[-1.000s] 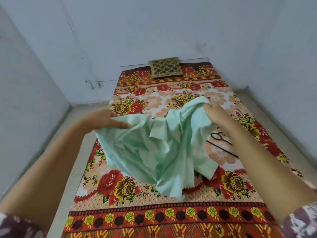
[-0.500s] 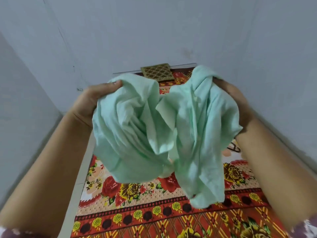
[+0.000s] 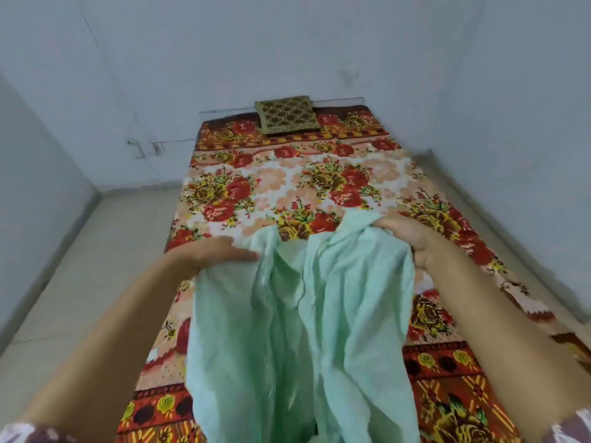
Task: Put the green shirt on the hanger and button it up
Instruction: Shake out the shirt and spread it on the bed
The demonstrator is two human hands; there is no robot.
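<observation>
Two hands hold the green shirt (image 3: 303,330) up by its top. The right hand (image 3: 412,238) grips a bunched fold, and the left hand (image 3: 211,254), blurred, seems to pinch the opposite edge. The shirt hangs between them, its long axis dropping toward the person, both hands equally near. No hanger is in sight. The floral bedspread (image 3: 287,187) lies open beyond, up to a cushion (image 3: 286,118), with bare floor (image 3: 96,266) to the left.

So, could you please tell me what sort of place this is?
Most likely a simple bedroom in a home. A low floral-sheeted bed lies on a tiled floor between bare pale walls, and a small patterned cushion rests at its far end.
</observation>
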